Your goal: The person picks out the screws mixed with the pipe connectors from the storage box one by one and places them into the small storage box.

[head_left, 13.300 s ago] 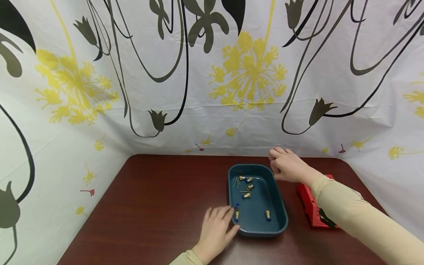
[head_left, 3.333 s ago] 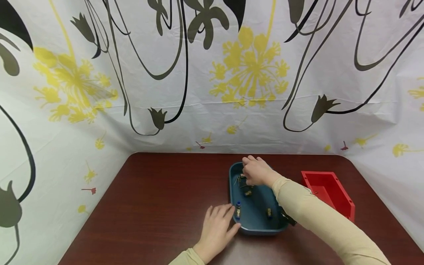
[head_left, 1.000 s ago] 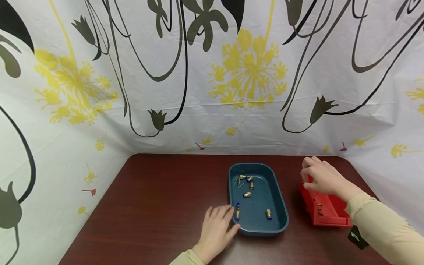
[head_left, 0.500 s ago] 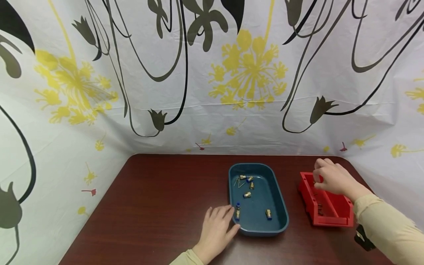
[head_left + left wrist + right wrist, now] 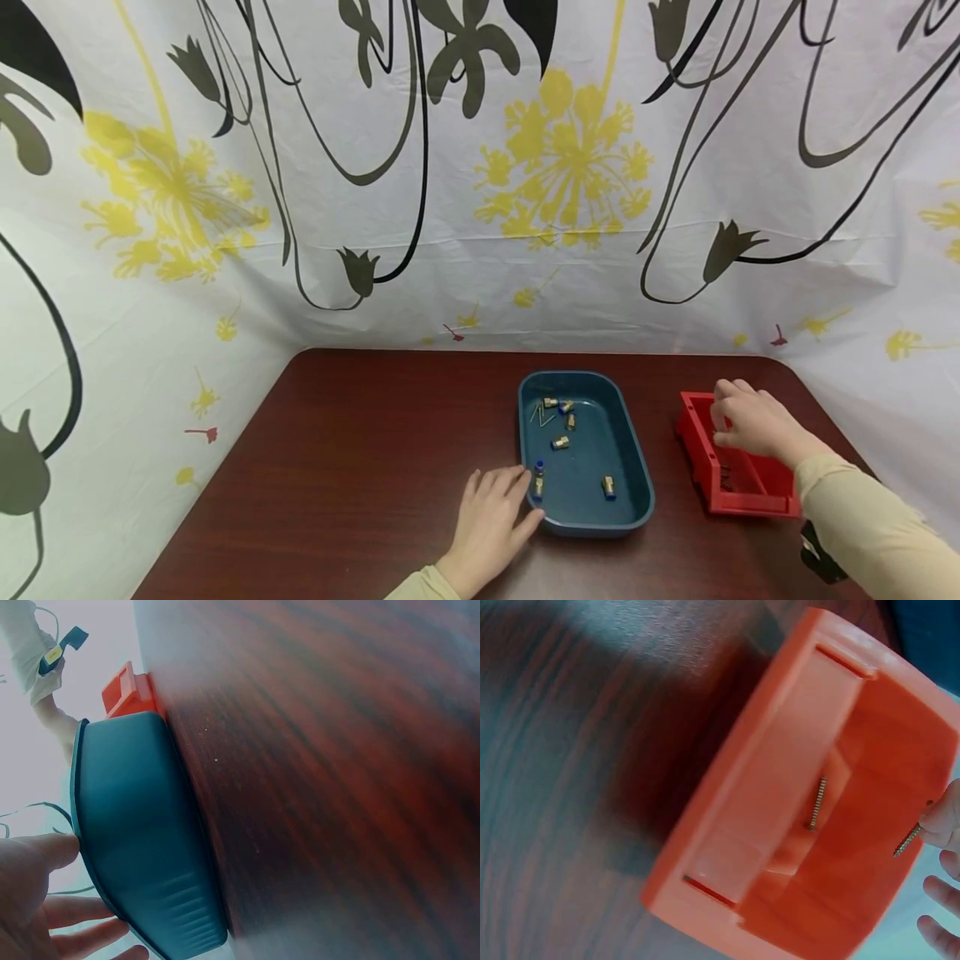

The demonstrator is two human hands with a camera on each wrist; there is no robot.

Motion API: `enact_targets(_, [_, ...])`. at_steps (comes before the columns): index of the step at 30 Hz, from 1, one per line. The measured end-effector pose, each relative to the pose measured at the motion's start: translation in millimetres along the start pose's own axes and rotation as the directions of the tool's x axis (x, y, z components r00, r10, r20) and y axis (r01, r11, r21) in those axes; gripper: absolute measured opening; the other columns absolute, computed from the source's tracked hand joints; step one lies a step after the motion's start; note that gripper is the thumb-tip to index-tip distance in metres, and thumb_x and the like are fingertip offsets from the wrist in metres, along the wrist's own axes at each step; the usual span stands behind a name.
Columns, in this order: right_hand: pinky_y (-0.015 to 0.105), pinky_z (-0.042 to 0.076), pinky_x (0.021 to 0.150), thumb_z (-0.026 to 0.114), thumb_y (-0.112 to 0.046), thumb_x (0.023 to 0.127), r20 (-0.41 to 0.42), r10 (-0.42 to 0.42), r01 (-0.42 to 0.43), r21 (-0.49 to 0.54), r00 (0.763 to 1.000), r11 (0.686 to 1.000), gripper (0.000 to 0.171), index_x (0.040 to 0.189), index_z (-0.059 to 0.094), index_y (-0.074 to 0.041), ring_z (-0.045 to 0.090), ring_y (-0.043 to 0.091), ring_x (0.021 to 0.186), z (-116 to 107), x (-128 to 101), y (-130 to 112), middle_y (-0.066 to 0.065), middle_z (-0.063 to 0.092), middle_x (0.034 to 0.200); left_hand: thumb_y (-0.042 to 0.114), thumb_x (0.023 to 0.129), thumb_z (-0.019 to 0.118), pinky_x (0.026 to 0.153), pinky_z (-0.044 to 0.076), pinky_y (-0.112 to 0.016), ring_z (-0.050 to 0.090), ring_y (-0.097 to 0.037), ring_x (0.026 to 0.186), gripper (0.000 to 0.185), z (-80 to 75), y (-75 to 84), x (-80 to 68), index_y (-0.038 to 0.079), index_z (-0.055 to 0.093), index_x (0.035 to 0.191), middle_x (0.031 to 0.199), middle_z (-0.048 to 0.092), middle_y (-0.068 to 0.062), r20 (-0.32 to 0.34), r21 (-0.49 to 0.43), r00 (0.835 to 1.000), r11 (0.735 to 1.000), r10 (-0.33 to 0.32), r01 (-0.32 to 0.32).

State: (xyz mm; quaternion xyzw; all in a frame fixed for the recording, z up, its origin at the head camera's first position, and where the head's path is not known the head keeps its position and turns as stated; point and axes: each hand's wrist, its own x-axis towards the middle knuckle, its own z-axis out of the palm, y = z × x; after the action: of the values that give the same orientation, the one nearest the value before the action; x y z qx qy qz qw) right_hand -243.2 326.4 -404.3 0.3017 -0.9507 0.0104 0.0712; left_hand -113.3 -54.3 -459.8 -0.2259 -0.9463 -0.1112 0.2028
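My right hand [image 5: 757,422] is over the red bin [image 5: 753,502]. In the right wrist view its thumb and finger pinch a screw [image 5: 909,838] that points down into the bin. Another screw [image 5: 817,802] lies on the bin's floor. My left hand [image 5: 487,521] has its fingers spread and relaxed, with the fingertips at the near left rim of the blue tray [image 5: 637,450]. Inside that tray are several brass fittings, one [image 5: 608,487] near the front right and one with blue ends [image 5: 538,481] by the left wall. Thin screws [image 5: 540,414] lie toward the back.
The tray and bin stand side by side on a dark reddish-brown table [image 5: 360,467]. Behind it hangs a white cloth [image 5: 450,200] with a flower pattern. A black device [image 5: 820,554] sits under the right forearm.
From over the blue tray, my right hand has gone right to the red bin, then lowered slightly over it in the last second. The left hand stays at the tray's rim.
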Motion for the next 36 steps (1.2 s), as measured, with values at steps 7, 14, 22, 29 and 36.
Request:
enact_targets(7, [0.033, 0.027, 0.052, 0.075, -0.017, 0.06, 0.027, -0.009, 0.01, -0.007, 1.0, 1.0, 0.037, 0.05, 0.04, -0.021, 0.034, 0.019, 0.07, 14, -3, -1, -0.004, 0.031, 0.073, 0.041, 0.08, 0.06, 0.082, 0.036, -0.051, 0.051, -0.02, 0.097, 0.043, 0.6, -0.1, 0.3, 0.012, 0.061, 0.111, 0.111, 0.054, -0.001, 0.003, -0.014, 1.0, 1.0, 0.0, 0.0])
enact_targets(14, [0.031, 0.026, 0.051, 0.07, -0.003, 0.058, 0.06, 0.016, -0.018, 0.029, 0.998, 0.999, 0.025, 0.054, 0.051, -0.019, 0.037, 0.019, 0.072, 26, -4, -3, -0.003, 0.034, 0.073, 0.042, 0.08, 0.061, 0.082, 0.036, -0.051, 0.05, -0.02, 0.097, 0.043, 1.0, -0.2, 0.3, 0.012, 0.062, 0.111, 0.111, 0.055, -0.001, -0.007, -0.012, 1.0, 1.0, 0.003, -0.003])
enact_targets(22, [0.04, 0.038, 0.06, 0.065, 0.002, 0.065, 0.132, 0.081, -0.091, 0.071, 0.988, 0.993, 0.024, 0.058, 0.053, -0.018, 0.042, 0.024, 0.075, 34, -4, -7, 0.003, 0.043, 0.078, 0.043, 0.08, 0.059, 0.083, 0.036, -0.051, 0.05, -0.02, 0.098, 0.044, 0.4, -0.2, 0.3, 0.012, 0.061, 0.112, 0.112, 0.054, -0.001, 0.009, -0.007, 1.0, 1.0, -0.005, 0.005])
enact_targets(29, [0.064, 0.029, 0.078, 0.072, -0.006, 0.063, 0.161, 0.112, -0.129, 0.095, 0.981, 0.987, 0.013, 0.072, 0.062, -0.008, 0.036, 0.051, 0.104, 44, -7, -5, 0.033, 0.047, 0.11, 0.043, 0.08, 0.06, 0.082, 0.036, -0.051, 0.051, -0.02, 0.097, 0.044, 1.4, -0.7, 0.7, 0.012, 0.061, 0.112, 0.111, 0.054, -0.001, 0.0, -0.001, 1.0, 1.0, -0.002, 0.002])
enact_targets(36, [0.063, 0.029, 0.079, 0.074, -0.013, 0.063, 0.17, 0.122, -0.14, 0.098, 0.978, 0.985, 0.018, 0.074, 0.062, -0.007, 0.036, 0.051, 0.104, 52, -11, -1, 0.034, 0.046, 0.111, 0.042, 0.081, 0.059, 0.083, 0.036, -0.051, 0.05, -0.02, 0.097, 0.044, 1.7, -0.7, 0.3, 0.012, 0.061, 0.113, 0.111, 0.054, -0.001, 0.008, 0.001, 1.0, 1.0, -0.006, 0.006])
